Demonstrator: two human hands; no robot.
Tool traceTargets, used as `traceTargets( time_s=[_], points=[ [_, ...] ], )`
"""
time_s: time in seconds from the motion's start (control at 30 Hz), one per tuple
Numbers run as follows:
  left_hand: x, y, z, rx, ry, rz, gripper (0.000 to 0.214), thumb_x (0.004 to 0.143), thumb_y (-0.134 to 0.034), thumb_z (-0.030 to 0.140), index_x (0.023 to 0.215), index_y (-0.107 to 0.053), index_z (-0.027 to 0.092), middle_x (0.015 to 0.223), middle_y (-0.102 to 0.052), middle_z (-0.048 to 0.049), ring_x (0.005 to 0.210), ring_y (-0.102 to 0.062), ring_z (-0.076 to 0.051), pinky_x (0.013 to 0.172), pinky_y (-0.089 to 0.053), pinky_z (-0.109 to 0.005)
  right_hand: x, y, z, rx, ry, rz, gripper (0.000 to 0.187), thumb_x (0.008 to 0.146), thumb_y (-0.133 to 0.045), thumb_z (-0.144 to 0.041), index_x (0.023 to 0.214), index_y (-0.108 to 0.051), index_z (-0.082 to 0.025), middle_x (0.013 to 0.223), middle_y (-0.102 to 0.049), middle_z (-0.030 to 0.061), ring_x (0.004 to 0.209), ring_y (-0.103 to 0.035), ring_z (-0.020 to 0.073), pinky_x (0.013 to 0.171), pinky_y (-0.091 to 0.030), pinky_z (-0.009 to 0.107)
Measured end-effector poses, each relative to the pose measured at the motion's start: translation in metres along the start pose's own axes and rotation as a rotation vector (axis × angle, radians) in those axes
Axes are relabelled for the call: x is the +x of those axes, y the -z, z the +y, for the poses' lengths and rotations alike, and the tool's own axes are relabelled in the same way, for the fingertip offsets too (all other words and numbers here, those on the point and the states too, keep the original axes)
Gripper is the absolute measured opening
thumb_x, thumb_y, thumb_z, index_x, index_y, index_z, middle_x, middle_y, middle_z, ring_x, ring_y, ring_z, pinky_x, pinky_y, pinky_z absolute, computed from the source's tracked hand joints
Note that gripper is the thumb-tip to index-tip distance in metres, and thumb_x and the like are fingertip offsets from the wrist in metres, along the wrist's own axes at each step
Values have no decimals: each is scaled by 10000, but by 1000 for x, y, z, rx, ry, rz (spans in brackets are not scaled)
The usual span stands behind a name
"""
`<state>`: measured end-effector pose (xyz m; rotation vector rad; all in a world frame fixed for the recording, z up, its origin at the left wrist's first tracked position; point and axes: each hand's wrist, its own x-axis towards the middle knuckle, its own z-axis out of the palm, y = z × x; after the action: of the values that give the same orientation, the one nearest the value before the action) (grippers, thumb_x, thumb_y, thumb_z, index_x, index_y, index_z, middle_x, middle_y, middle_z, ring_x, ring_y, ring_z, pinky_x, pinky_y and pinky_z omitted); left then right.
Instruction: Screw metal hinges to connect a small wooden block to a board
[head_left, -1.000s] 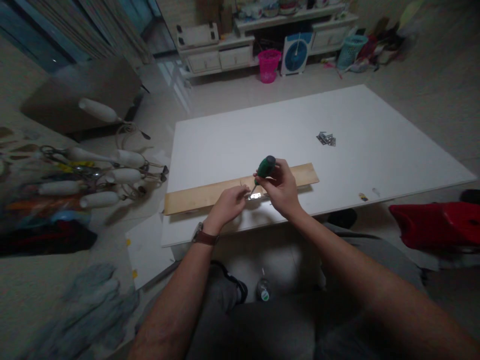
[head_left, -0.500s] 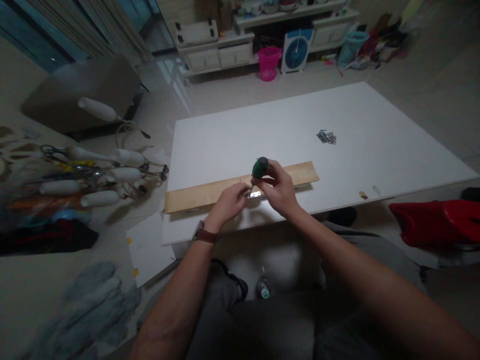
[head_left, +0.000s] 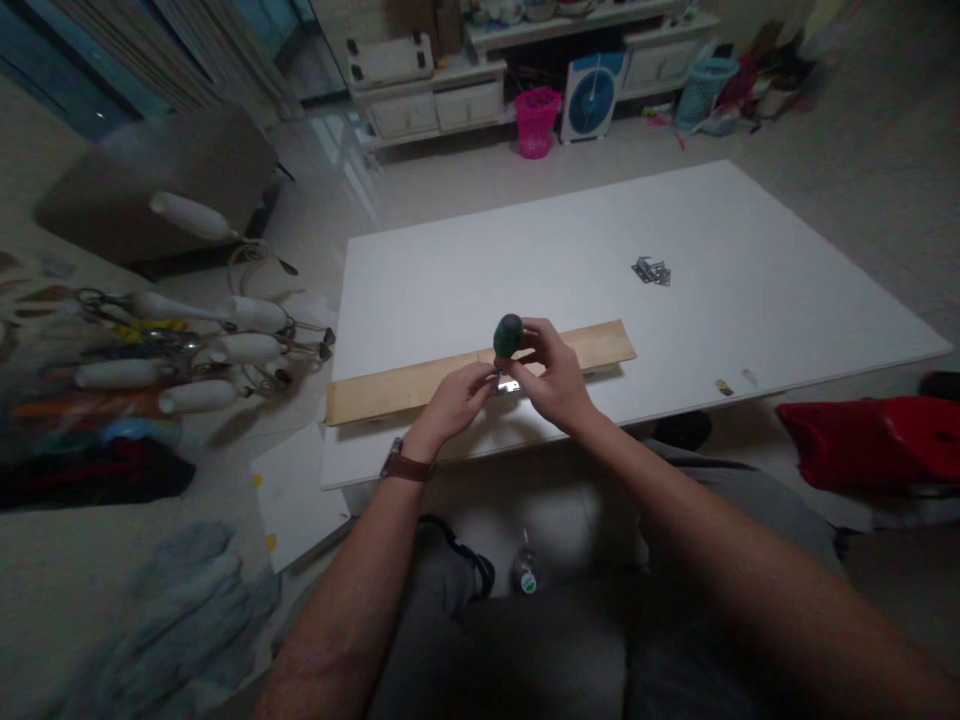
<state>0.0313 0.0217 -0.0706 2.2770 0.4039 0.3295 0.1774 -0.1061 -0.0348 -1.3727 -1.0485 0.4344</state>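
Now the screwdriver (head_left: 508,338) stands closer to upright; a second ago its green handle leaned well over to the right. And the right hand (head_left: 555,375) has slid a touch left with it, fingers wrapped firmly around that handle. Over to the left hand (head_left: 459,400): barely shifted, fingertips bunched beside the shaft, and whether they're pinching anything, I can't tell! The shiny metal plate (head_left: 508,386) sits at the near edge of the wooden plank (head_left: 405,387), partly covered by the right hand. The driver's tip? Lost among the left fingers. The plank's middle is hidden too, and both forearms run off the bottom of the view. Tight on the near side, where the white board (head_left: 465,270) ends just past the plank; broad white surface stretches beyond it, with a small heap of metal pieces (head_left: 651,271) well apart, out right.
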Motion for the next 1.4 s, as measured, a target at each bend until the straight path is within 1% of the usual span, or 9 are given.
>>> traceTargets(
  time_s=[0.23, 0.37, 0.53, 0.63, 0.8, 0.93, 1.07, 1.3, 1.4],
  points=[
    [3, -2, -2, 26, 26, 35, 257, 988, -563, 191, 1158, -753, 218, 1192, -784, -99, 1117, -714, -274, 1010, -556, -410, -1, -3, 7, -14, -27, -60, 354, 856, -747, -337, 1176, -612, -270, 1011, -763, 27, 941, -743, 219, 814, -662, 386],
    [3, -3, -3, 39, 14, 33, 235, 982, -568, 188, 1126, -753, 210, 1114, -787, -95, 1052, -715, -270, 961, -559, -392, -2, -8, 12, -27, -62, -65, 356, 811, -796, -347, 1098, -603, -265, 925, -748, 11, 858, -738, 216, 801, -659, 390],
    [2, -4, -5, 53, 6, 28, 209, 992, -544, 203, 1055, -743, 188, 1063, -771, -103, 1038, -705, -271, 955, -549, -389, -4, -15, 19, -166, -139, -9, 306, 812, -807, -382, 1015, -613, -261, 819, -711, 8, 739, -701, 218, 673, -579, 349],
    [2, -4, -3, 54, 16, 21, 221, 998, -531, 207, 1069, -740, 193, 1049, -768, -99, 1019, -702, -268, 939, -549, -384, -6, -19, 21, -218, -177, 20, 298, 819, -806, -371, 1025, -617, -269, 799, -703, -4, 696, -683, 203, 656, -530, 327],
    [2, -3, -1, 37, 12, 29, 222, 998, -532, 199, 1082, -737, 186, 1048, -770, -99, 1004, -701, -264, 922, -545, -377, -7, -22, 23, -193, -216, 64, 332, 819, -806, -352, 1092, -635, -271, 795, -723, -14, 687, -687, 196, 653, -508, 310],
    [2, -3, -3, 36, 4, 13, 226, 974, -531, 140, 1049, -739, 188, 1043, -770, -90, 1004, -704, -248, 928, -547, -364, -9, -23, 23, -238, -178, 95, 298, 787, -773, -217, 1060, -660, -259, 778, -726, -18, 665, -668, 182, 653, -487, 297],
    [2, -4, -4, 47, -2, 6, 256, 954, -537, 96, 1068, -751, 179, 1066, -775, -93, 1005, -706, -242, 929, -550, -355, -12, -23, 23, -301, -104, 89, 318, 762, -696, -98, 1039, -658, -248, 781, -720, -15, 690, -676, 187, 648, -467, 284],
    [2, -5, -5, 25, -16, 19, 261, 982, -541, 118, 1109, -762, 177, 1142, -785, -113, 1068, -718, -255, 971, -554, -367, -15, -23, 27, -392, 27, 47, 204, 824, -630, -110, 981, -623, -240, 815, -742, 32, 721, -690, 219, 682, -494, 314],
    [2, -5, -5, 8, 14, 37, 255, 990, -558, 147, 1130, -770, 174, 1167, -792, -119, 1079, -727, -268, 980, -562, -383, -16, -24, 28, -426, 55, 8, 233, 842, -606, -104, 1031, -625, -238, 887, -775, 59, 797, -729, 248, 734, -527, 340]
  ],
)
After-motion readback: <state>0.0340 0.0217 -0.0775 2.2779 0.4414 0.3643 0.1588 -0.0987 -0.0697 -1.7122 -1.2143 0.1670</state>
